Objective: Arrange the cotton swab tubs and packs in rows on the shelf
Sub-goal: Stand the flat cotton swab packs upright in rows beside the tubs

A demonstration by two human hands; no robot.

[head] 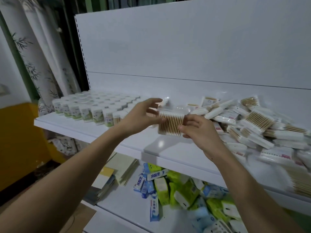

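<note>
Cotton swab pack [171, 122] is held upright above the white shelf [104, 130], between both hands. The left hand [141, 117] grips the pack's left edge, thumb in front, fingers curled behind its top. The right hand [200, 130] pinches the right edge near the lower corner, fingers bent around it. The pack's swabs stand vertical, white tips at top and bottom. Left of the hands, tubs [90, 108] stand in tidy rows on the shelf. Right of the hands, loose packs [255, 125] lie in an untidy heap. On the lower shelf [127, 214] lie toothpaste boxes [154, 175] and green packets [162, 189].
</note>
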